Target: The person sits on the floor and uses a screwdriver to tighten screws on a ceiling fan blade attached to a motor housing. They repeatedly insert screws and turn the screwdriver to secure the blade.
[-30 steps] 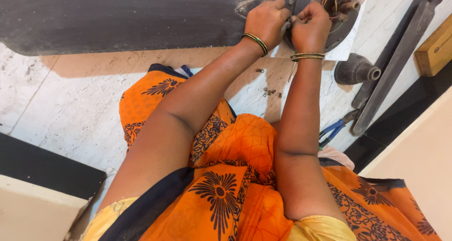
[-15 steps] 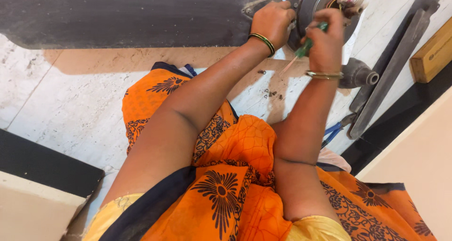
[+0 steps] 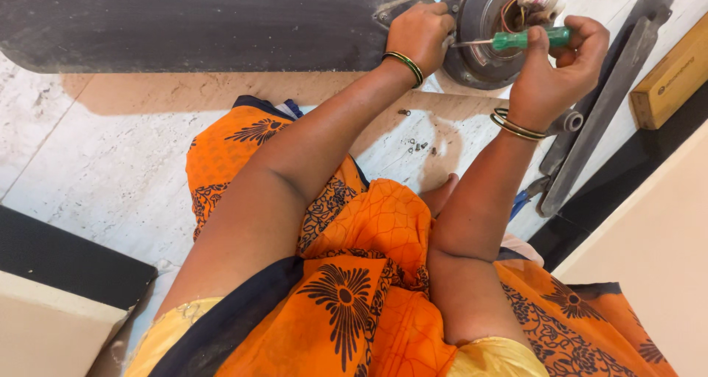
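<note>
Blade [image 3: 184, 19]: a wide dark fan blade is lying flat on the pale floor [image 3: 88, 148], running from the left edge toward the motor.
Left arm: it is stretching forward from the lower middle, elbow nearly straight, a green and gold bangle [image 3: 404, 66] sitting at the wrist.
Left hand [image 3: 419, 32]: it is curling knuckles-up over the blade's end where that meets the motor, fingers closed tight and pressing down on the metal.
Screws [image 3: 419, 145]: a few small loose ones are lying on the floor between the two forearms.
Motor [image 3: 483, 34]: a round grey housing is sitting just beyond both hands, with coloured wires showing at its centre.
Screwdriver [image 3: 520, 39]: green handle, lying level, its shaft pointing left toward the left hand's fingers at the motor's rim.
Right hand [image 3: 557, 64]: it is raised on a bent arm, fingers wrapping the green handle, thumb along its near side, thin gold bangles at the wrist.
Bars [image 3: 605, 104]: long grey strips are lying slantwise to the right.
</note>
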